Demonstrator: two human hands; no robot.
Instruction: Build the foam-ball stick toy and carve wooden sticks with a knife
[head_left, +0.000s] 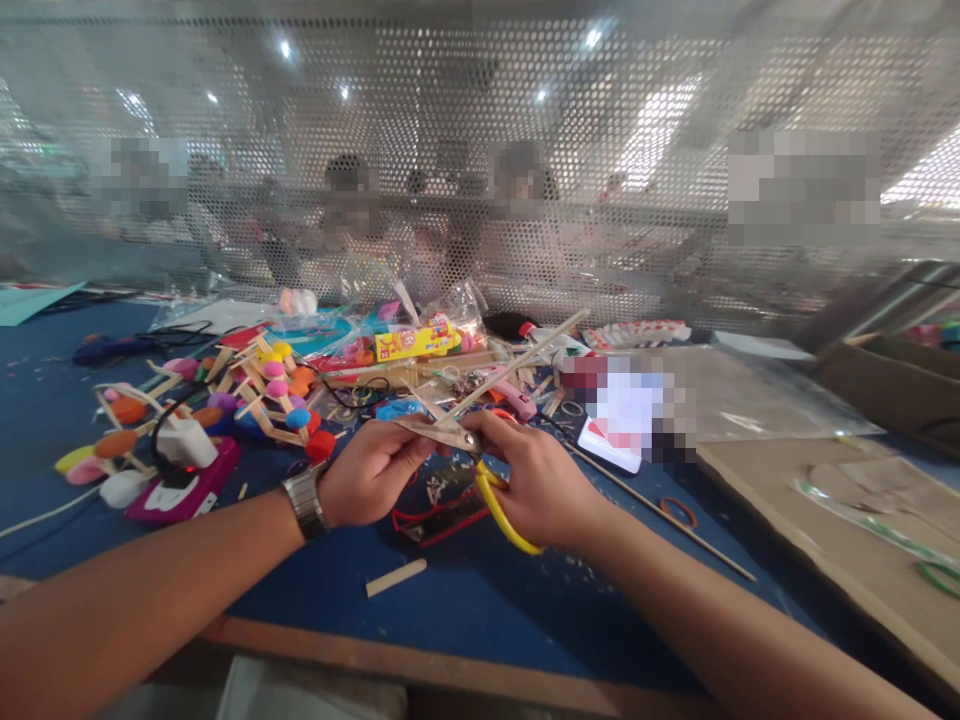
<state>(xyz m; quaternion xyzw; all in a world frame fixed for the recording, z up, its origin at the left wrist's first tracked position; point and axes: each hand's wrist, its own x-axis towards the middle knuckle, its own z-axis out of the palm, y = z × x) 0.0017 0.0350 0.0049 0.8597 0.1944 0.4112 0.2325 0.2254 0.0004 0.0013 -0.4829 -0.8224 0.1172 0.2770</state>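
Note:
Above the middle of the blue table, my right hand (544, 485) is closed around the yellow handles of a pair of scissors (506, 510). The metal blades point left, toward my left hand (375, 470), which wears a metal-banded watch. Its thumb and fingers are pinched together at the blades. A long, thin wooden stick (517, 365) slants up and right from the blades; its lower end is hidden among my fingers and the scissors. Beneath my hands lies a dark, red-edged object (442, 522) with small scraps on it. Nearer the front edge rests a short wooden craft stick (396, 578).
To the left are a purple power strip (214, 480) with a white plug and stick structures with coloured discs (276, 388). Behind are a yellow packet (416, 342) and a pink tool (516, 395). A lit phone (619, 425) and cardboard (787, 520) lie right. A perforated screen (450, 120) stands behind.

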